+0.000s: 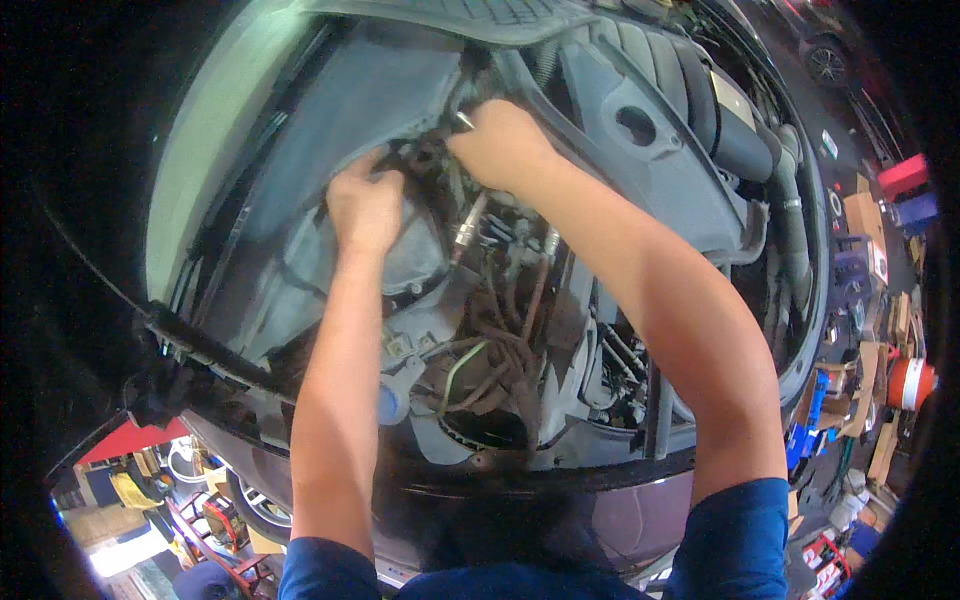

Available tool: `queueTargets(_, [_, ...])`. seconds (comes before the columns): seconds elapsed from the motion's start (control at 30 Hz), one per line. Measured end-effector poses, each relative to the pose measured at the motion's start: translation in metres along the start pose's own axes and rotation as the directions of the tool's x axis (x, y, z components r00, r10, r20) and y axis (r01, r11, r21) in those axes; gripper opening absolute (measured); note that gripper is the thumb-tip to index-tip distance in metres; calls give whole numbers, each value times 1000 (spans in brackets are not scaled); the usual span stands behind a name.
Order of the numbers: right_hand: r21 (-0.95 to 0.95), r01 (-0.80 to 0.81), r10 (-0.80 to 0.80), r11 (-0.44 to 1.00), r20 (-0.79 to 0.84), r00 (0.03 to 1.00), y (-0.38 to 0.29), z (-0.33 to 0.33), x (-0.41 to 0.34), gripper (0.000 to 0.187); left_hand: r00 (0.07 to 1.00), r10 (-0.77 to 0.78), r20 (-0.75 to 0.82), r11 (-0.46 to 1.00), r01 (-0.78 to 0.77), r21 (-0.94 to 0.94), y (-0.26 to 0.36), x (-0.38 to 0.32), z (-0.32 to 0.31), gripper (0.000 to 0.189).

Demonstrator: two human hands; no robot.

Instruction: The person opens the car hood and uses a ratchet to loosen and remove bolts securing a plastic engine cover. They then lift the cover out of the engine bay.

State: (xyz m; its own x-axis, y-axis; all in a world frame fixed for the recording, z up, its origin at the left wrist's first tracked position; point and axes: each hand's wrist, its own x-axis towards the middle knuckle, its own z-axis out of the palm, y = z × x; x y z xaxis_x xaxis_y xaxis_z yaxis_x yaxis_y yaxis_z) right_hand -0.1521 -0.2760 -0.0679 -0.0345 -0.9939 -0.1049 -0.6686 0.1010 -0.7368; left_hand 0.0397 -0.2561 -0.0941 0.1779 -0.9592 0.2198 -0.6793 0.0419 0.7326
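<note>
I lean over the fender into a car's open engine bay. My left hand [366, 206] is beside a grey rounded housing [416, 259], its fingertips reaching into a dark gap with small fittings [424, 156]; whether they grip anything is hidden. Just to its right, my right hand [504, 146] is curled around a shiny metal tool [464, 120], of which only a short end shows. Below the right hand, a metal line fitting [466, 229] joins a hose. Several dusty hoses [510, 330] and a green-striped wire [459, 371] run nearer to me.
A grey plastic cover [652, 142] with a round hole lies to the right, beside a corrugated air duct [652, 60]. A dark strut [217, 356] crosses at left. A blue cap [388, 405] sits near the fender. Cardboard boxes [866, 382] and an orange-and-white container [910, 384] stand on the floor.
</note>
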Motion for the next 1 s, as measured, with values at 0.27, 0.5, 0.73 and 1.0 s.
queueTargets(0.27, [166,75,-84,983,47,995,16,-4,-26,44,999,48,-6,999,-48,20,-7,-3,4,56])
queueTargets(0.5, [342,-14,-55,940,193,980,8,-15,-59,28,990,133,-56,990,-130,50,-7,-3,4,57])
queueTargets(0.73, [505,-102,-55,857,287,956,0,-20,-80,24,996,81,-32,992,-83,-91,-11,-4,6,53])
queueTargets(1.0, [504,-212,-35,838,436,899,7,-50,-159,32,1000,1,-1,999,-1,-49,-14,0,7,59])
